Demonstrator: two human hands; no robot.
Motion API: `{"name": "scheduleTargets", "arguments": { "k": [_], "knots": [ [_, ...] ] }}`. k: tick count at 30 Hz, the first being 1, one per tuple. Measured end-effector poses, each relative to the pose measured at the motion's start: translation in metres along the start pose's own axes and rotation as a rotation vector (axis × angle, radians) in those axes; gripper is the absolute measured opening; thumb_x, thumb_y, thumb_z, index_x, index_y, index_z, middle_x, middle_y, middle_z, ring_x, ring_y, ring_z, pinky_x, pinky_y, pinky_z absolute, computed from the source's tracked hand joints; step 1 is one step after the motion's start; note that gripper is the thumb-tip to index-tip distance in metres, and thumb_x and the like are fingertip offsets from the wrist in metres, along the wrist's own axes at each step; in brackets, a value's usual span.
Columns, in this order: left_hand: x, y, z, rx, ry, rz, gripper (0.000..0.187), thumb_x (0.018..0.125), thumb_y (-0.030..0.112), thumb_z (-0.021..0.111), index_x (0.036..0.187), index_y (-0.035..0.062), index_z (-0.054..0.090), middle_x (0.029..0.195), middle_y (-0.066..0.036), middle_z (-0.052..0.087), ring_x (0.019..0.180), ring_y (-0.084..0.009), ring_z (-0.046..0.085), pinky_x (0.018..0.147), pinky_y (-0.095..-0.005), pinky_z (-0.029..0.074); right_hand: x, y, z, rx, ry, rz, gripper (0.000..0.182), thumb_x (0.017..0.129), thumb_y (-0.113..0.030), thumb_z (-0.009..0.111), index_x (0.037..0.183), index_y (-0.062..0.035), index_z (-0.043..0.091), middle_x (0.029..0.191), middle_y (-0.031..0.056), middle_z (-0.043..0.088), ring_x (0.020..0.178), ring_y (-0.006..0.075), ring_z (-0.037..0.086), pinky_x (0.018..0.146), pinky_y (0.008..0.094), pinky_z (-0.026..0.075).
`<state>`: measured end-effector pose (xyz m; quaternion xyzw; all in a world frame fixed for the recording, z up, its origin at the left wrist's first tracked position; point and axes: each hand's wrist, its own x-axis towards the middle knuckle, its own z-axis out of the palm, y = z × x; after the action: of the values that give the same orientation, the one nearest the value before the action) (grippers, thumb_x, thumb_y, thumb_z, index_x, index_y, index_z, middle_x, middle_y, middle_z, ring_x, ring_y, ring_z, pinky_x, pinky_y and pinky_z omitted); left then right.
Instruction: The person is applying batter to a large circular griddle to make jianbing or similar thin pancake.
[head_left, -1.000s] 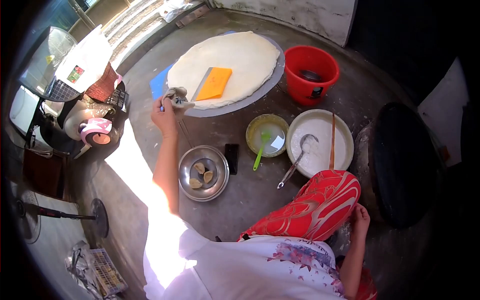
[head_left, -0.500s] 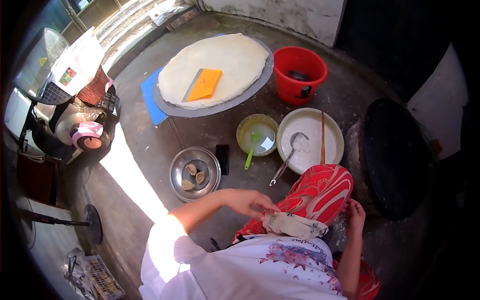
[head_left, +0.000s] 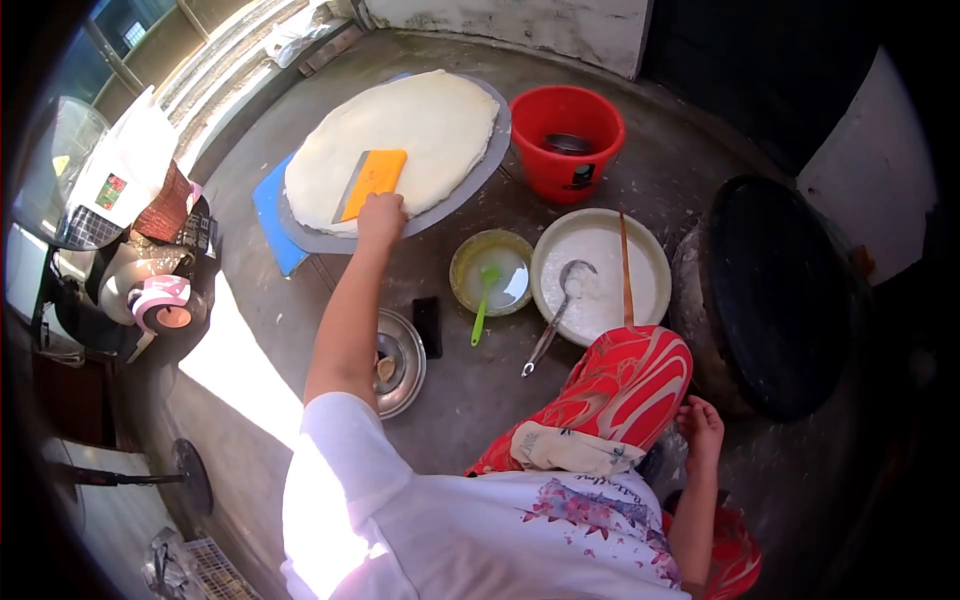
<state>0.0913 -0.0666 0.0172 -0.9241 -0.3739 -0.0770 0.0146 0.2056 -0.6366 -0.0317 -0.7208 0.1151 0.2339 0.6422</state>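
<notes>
My left hand [head_left: 382, 215] reaches far forward, its fingers closed on the near edge of an orange scraper [head_left: 378, 178] with a grey blade. The scraper lies on a stack of thin, pale round sheets [head_left: 420, 120] resting on a grey round board [head_left: 478, 178]. Beside my raised knee, my right hand [head_left: 703, 430] hangs with loosely bent fingers and holds nothing visible. A cream patterned cloth [head_left: 575, 447] lies across my lap. In front of me stand a white batter basin [head_left: 655, 290] with a ladle [head_left: 560, 315] and stick, and a yellowish bowl [head_left: 458, 275] with a green brush [head_left: 483, 305].
A red bucket [head_left: 565, 170] stands beyond the basin. To the right is a large black round lid or pan [head_left: 780, 300]. Under my left arm are metal plates [head_left: 410, 375] and a phone [head_left: 427, 328]. A scooter [head_left: 165, 270] and a fan [head_left: 190, 475] are at the left.
My left hand has left the cloth on my lap and stretched forward to the orange scraper. The cloth stays on my lap. My right hand remains beside the knee; the view has shifted slightly.
</notes>
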Motion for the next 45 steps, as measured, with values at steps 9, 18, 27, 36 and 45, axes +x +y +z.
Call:
{"name": "scheduleTargets", "arguments": {
  "k": [9, 18, 27, 36, 45],
  "knots": [
    [0.007, -0.009, 0.019, 0.100, 0.191, 0.147, 0.009, 0.072, 0.008, 0.051, 0.074, 0.0052, 0.059, 0.079, -0.011, 0.058, 0.080, -0.0285, 0.055, 0.069, -0.0375, 0.047, 0.003, 0.001, 0.001, -0.008, 0.027, 0.075, 0.017, 0.088, -0.020, 0.049, 0.097, -0.0077, 0.057, 0.075, -0.0005, 0.060, 0.063, 0.0072, 0.054, 0.056, 0.0194, 0.041],
    [0.024, 0.009, 0.034, 0.163, 0.245, 0.199, 0.009, 0.071, 0.006, 0.050, 0.073, 0.0021, 0.058, 0.081, -0.013, 0.056, 0.083, -0.0270, 0.054, 0.068, -0.0359, 0.048, 0.015, 0.004, 0.011, -0.026, -0.058, 0.073, 0.019, 0.089, -0.020, 0.047, 0.097, -0.0060, 0.056, 0.078, 0.0007, 0.060, 0.065, 0.0082, 0.055, 0.058, 0.0201, 0.042],
    [0.022, 0.007, 0.038, 0.254, 0.214, 0.213, 0.009, 0.071, 0.006, 0.051, 0.072, 0.0013, 0.059, 0.079, -0.013, 0.057, 0.081, -0.0271, 0.055, 0.068, -0.0350, 0.048, 0.053, 0.032, 0.017, -0.144, -0.126, 0.082, 0.020, 0.087, -0.022, 0.049, 0.096, -0.0069, 0.057, 0.083, 0.0029, 0.062, 0.068, 0.0102, 0.057, 0.062, 0.0235, 0.046],
    [-0.033, 0.061, 0.019, 0.096, 0.310, 0.346, 0.049, 0.067, 0.009, 0.058, 0.116, 0.0065, 0.047, 0.121, -0.011, 0.043, 0.109, -0.0310, 0.040, 0.088, -0.0437, 0.034, 0.173, 0.164, 0.043, 0.063, -0.146, 0.241, 0.036, 0.089, -0.033, 0.043, 0.112, -0.0053, 0.046, 0.107, 0.0094, 0.054, 0.091, 0.0192, 0.053, 0.082, 0.0310, 0.042],
    [-0.152, 0.146, 0.109, -0.366, -0.096, 0.404, 0.043, 0.069, 0.013, 0.061, 0.111, 0.0050, 0.052, 0.116, -0.014, 0.046, 0.111, -0.0318, 0.039, 0.090, -0.0430, 0.033, 0.142, 0.086, 0.065, 0.376, -0.347, 0.454, 0.029, 0.091, -0.032, 0.037, 0.098, -0.0075, 0.051, 0.083, 0.0050, 0.058, 0.077, 0.0135, 0.054, 0.070, 0.0287, 0.045]
  ]
}}
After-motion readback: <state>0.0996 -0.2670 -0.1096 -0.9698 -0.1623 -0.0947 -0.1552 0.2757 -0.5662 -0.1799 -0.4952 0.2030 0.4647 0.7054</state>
